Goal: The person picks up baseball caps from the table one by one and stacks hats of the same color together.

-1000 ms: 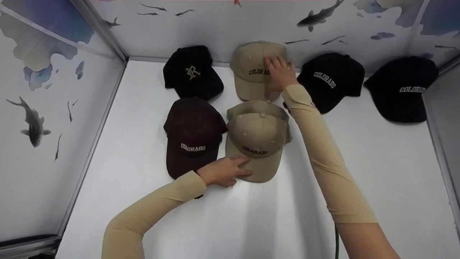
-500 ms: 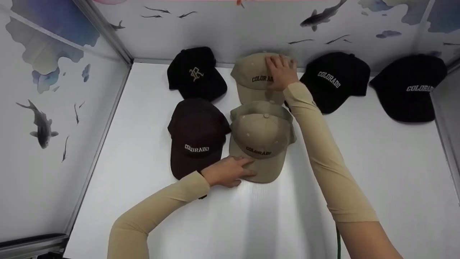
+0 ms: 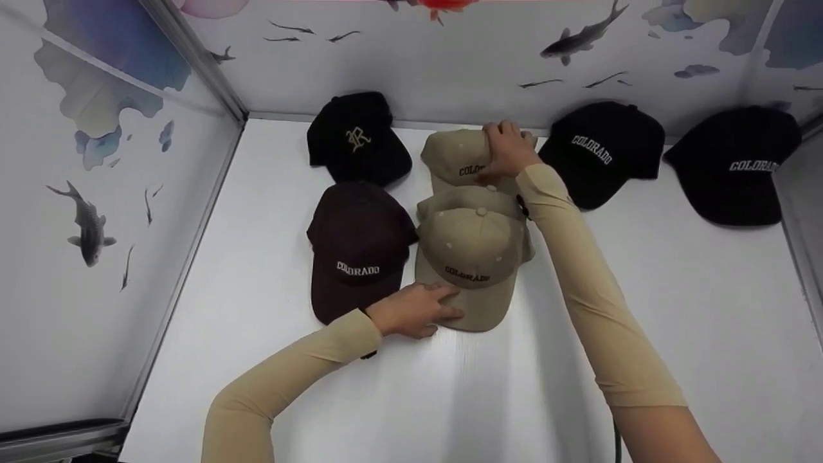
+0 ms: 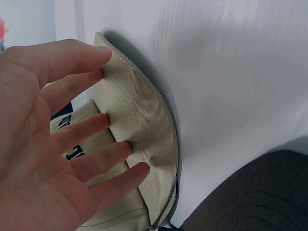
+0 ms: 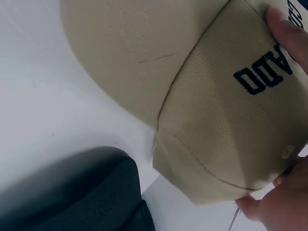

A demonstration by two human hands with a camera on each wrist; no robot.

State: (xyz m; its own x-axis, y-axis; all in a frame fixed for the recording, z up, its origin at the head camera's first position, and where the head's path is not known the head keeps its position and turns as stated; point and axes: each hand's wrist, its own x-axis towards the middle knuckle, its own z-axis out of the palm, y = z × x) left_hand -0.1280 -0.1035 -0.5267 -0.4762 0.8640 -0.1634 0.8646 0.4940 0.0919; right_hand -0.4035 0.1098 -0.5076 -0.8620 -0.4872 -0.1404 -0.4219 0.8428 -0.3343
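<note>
In the head view, a beige baseball cap [image 3: 472, 247] lettered COLORADO lies with its brim toward me, nested over another beige cap [image 3: 440, 202] whose crown edge shows behind it. My left hand [image 3: 415, 312] rests its spread fingers on the top brim; the left wrist view shows the fingertips along that brim [image 4: 144, 110]. Farther back, my right hand [image 3: 511, 151] grips the crown of a third beige cap [image 3: 453, 154]. The right wrist view has the thumb [image 5: 291, 36] on the lettered front and fingers at the back of the crown [image 5: 226, 125]. Its brim partly disappears behind the nested caps.
A maroon cap [image 3: 360, 238] sits left of the nested pair. Behind it is a black cap with an R emblem [image 3: 360, 141]. Two black COLORADO caps [image 3: 604, 151] [image 3: 736, 167] stand at the right. Fish-printed panels [image 3: 411, 71] wall the white table [image 3: 386, 405].
My right hand has drawn the rear beige cap toward the nested pair, away from the back panel, and its crown looks lower. My left hand stays on the brim; the view has shifted slightly.
</note>
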